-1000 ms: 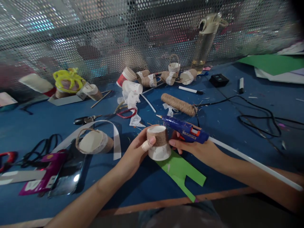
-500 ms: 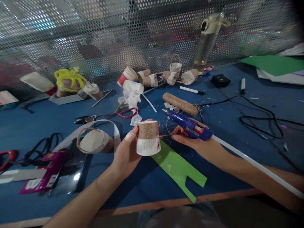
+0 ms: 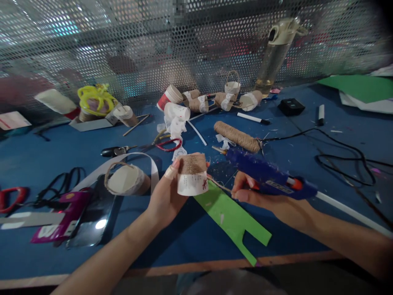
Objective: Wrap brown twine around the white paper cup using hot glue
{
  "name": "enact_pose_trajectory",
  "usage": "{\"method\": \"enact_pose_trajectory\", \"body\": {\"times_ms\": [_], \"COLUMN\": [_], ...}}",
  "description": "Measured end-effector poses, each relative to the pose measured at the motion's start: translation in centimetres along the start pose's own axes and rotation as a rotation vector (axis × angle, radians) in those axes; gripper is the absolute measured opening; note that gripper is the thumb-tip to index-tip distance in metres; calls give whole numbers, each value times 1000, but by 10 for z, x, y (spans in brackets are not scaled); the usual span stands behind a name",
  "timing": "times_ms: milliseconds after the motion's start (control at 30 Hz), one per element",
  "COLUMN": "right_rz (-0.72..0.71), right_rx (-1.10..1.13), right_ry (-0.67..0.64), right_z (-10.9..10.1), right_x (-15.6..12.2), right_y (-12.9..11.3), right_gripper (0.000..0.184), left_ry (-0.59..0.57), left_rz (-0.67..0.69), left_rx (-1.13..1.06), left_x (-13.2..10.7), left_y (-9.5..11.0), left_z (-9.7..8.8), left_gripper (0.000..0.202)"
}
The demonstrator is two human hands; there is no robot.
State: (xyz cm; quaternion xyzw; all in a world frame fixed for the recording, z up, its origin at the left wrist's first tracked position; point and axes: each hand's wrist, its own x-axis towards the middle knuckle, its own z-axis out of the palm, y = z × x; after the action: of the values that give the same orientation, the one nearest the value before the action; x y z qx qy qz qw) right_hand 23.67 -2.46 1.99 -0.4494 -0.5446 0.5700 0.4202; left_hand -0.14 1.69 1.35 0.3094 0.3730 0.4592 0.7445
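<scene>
A white paper cup (image 3: 193, 184), its upper part wound with brown twine, is gripped in my left hand (image 3: 167, 192). My right hand (image 3: 254, 190) is closed around a blue glue gun (image 3: 260, 170), its nozzle pointing left and a white glue stick (image 3: 350, 212) sticking out behind. Between the thumb and fingers of that same hand runs a strand of twine (image 3: 219, 184), stretched to the cup. Below the hands lies a green cut piece (image 3: 230, 219). The twine spool (image 3: 238, 136) rests just beyond the glue gun.
Left of me are a twine-handled cup (image 3: 124, 180), a phone (image 3: 92, 221) and a purple glue gun (image 3: 63, 219). Red-handled scissors (image 3: 168, 144), several twine-wrapped cups (image 3: 199, 104) and a water bottle (image 3: 274, 57) stand or lie farther back, before a perforated metal screen (image 3: 147, 49).
My right hand has moved right and slightly down with the glue gun, drawing out a longer strand of twine. The cup stays in my left hand, tilted slightly differently.
</scene>
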Motion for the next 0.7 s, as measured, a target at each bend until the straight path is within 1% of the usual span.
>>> {"method": "enact_pose_trajectory", "body": {"times_ms": [67, 133, 267, 333, 400, 467, 567, 700], "right_rz": [-28, -49, -91, -102, -119, -154, -197, -259], "right_rx": [49, 43, -126, -185, -241, -295, -316, -340], "right_ry": [-77, -93, 24, 75, 91, 60, -8, -29], "right_z": [1, 3, 4, 3, 0, -1, -2, 0], "right_x": [-1, -1, 1, 1, 1, 1, 1, 2], "right_y": [3, 5, 5, 5, 4, 5, 6, 9], "right_gripper": [24, 20, 16, 20, 24, 26, 25, 20], "left_ry": [-33, -48, 1, 25, 38, 46, 57, 28], "left_rz": [10, 19, 20, 36, 58, 78, 101, 110], "left_rx": [16, 23, 0, -3, 10, 22, 31, 41], "left_x": [-1, -1, -1, -1, -1, -2, -3, -3], "left_y": [-2, -3, -3, -3, -2, -1, -1, -1], "left_z": [-3, -5, -7, -7, -6, -6, -6, -6], "left_gripper": [48, 47, 43, 46, 52, 55, 57, 56]}}
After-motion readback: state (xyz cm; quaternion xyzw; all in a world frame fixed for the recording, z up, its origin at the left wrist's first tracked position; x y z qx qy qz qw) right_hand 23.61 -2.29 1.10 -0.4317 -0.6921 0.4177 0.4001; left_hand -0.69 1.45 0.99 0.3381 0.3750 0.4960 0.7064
